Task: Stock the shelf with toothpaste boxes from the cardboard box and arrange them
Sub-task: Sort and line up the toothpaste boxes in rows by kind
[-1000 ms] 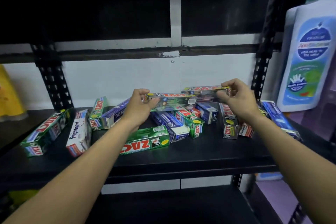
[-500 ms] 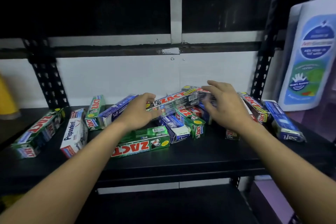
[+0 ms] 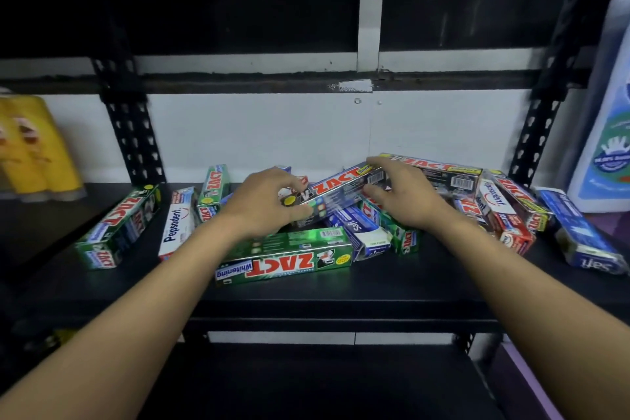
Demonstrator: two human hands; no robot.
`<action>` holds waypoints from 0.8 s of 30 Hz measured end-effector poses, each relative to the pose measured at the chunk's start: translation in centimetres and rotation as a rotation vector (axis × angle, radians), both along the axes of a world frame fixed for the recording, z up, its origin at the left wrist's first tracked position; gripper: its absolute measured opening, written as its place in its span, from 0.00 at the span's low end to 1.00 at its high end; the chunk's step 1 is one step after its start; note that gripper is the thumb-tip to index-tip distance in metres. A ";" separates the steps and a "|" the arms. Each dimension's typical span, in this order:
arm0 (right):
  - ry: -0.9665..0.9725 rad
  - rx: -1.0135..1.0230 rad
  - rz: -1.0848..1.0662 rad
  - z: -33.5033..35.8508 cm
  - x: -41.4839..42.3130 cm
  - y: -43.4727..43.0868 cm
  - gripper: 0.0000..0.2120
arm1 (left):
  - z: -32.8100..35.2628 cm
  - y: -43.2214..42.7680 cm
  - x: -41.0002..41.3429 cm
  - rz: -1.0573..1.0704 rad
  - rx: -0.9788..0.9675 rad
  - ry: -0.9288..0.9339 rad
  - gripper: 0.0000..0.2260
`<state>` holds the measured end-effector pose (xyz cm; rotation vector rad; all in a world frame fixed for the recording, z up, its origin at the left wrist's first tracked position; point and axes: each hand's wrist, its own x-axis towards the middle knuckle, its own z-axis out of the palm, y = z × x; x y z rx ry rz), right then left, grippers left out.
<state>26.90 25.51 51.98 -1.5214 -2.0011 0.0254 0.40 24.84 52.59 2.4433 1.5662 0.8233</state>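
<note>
Several toothpaste boxes lie jumbled on the black shelf [image 3: 375, 286]. A dark Zact box [image 3: 337, 193] sits tilted on top of the pile in the middle. My left hand [image 3: 262, 203] grips its left end and my right hand [image 3: 405, 198] holds its right end, fingers curled over the top edge. A green Zact Whitening box [image 3: 289, 257] lies in front of my hands. A white Pepsodent box [image 3: 177, 222] and a green Zact box [image 3: 119, 227] lie to the left. Another dark Zact box [image 3: 439, 172] rests at the back right. No cardboard box is in view.
Yellow packs [image 3: 34, 143] stand on the shelf at far left. A large white bottle with a blue label [image 3: 606, 133] stands at far right, beside a blue Saft box [image 3: 579, 232]. Black perforated uprights [image 3: 133, 133] flank the shelf. A lower shelf [image 3: 306, 382] lies below.
My right hand let go of the second dark box, which now lies at the back right, and came onto the right end of the box in my left hand. That box dropped onto the pile.
</note>
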 end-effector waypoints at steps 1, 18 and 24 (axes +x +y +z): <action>0.012 0.001 -0.004 0.0 -0.2 -0.1 0.27 | 0.2 -0.1 -0.3 0.000 0.009 -0.004 0.18; -0.204 0.077 0.303 1.3 -15.4 -1.7 0.21 | -1.3 -5.3 -18.1 0.361 0.372 -0.075 0.13; -0.238 -0.024 0.457 0.7 -22.1 -1.8 0.23 | -5.5 -5.9 -22.2 0.455 0.166 -0.222 0.22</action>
